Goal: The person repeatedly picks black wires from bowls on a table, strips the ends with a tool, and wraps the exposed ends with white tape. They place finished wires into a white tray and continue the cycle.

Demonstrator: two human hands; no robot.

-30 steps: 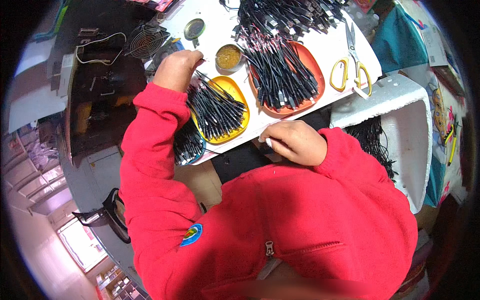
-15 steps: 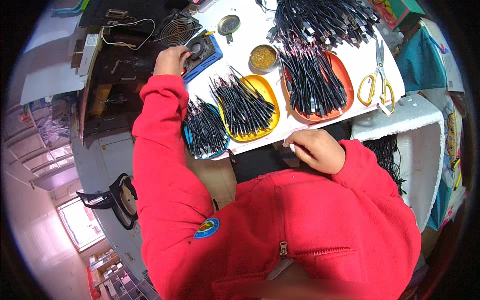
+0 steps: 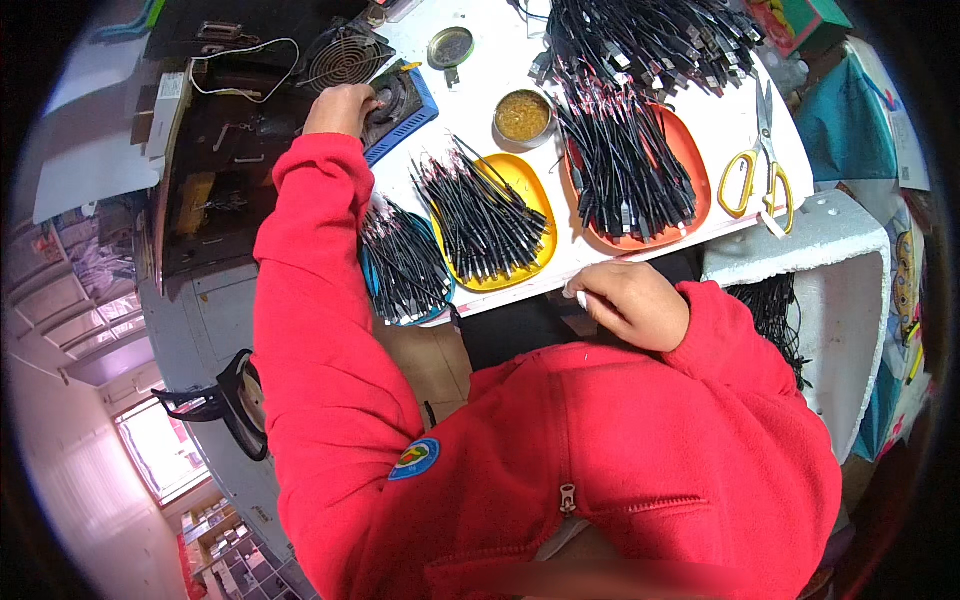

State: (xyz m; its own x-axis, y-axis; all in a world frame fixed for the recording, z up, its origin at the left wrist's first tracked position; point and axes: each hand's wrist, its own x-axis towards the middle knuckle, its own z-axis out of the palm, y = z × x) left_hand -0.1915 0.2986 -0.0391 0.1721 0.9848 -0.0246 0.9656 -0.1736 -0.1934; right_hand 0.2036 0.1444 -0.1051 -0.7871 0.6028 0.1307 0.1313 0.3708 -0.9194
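My left hand (image 3: 342, 110) is at the near left side of a small blue-edged device (image 3: 405, 128) with a dark round pot on top. Its fingers are curled together and partly hidden; what they hold, if anything, does not show. Just off the table's front edge, my right hand (image 3: 632, 305) is closed in a pinch, its contents hidden. Short black cables with bared ends lie bundled in a blue tray (image 3: 369, 285), a yellow tray (image 3: 537, 187) and an orange tray (image 3: 690, 150). Behind the trays stands a round tin of amber stuff (image 3: 523, 117).
More black USB cables (image 3: 650, 40) are heaped at the back. Yellow-handled scissors (image 3: 760, 165) lie at the right of the white table, and a foam box (image 3: 840, 240) with cables stands below. A round fan grille (image 3: 345, 62) and a small round lid (image 3: 450, 47) are farther back.
My left hand stays at the blue-edged device, and my right hand keeps its pinch by the table edge. The view has shifted only slightly.
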